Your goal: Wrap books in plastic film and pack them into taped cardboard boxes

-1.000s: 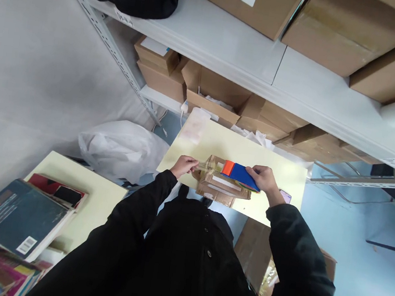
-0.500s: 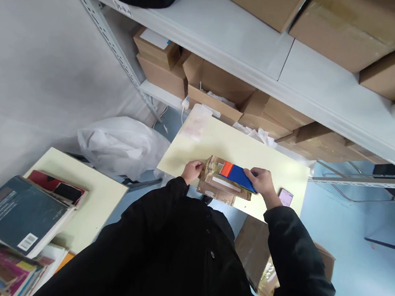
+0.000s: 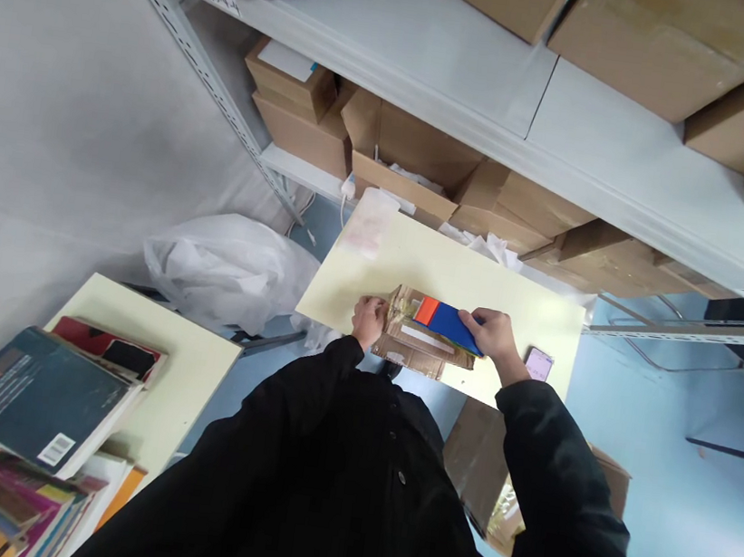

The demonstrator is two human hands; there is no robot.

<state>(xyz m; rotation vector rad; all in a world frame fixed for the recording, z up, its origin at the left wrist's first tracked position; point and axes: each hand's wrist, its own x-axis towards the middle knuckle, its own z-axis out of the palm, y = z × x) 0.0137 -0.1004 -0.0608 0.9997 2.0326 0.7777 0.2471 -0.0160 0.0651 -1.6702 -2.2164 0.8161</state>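
Note:
A flat piece of brown cardboard packaging (image 3: 428,340) with shiny tape and a white label strip lies near the front edge of the pale table (image 3: 417,248). On top of it is a flat blue-and-orange item (image 3: 454,324), like a thin book or box; its exact kind cannot be made out. My right hand (image 3: 492,334) grips the item's right end, thumb on top and fingers underneath. At the packaging's left edge, my left hand (image 3: 368,318) is closed on the cardboard, its fingertips partly hidden.
A phone (image 3: 539,364) lies at the table's right end. Books (image 3: 41,399) are stacked on a second table at left, near a white plastic bag (image 3: 232,269). Shelving (image 3: 404,36) with cardboard boxes (image 3: 414,165) stands ahead. Another box (image 3: 478,461) is below the table's front edge.
My left hand has shifted slightly along the cardboard's left edge and its fingers have curled over more. My right hand keeps its grip on the blue-and-orange item. The view has tilted slightly.

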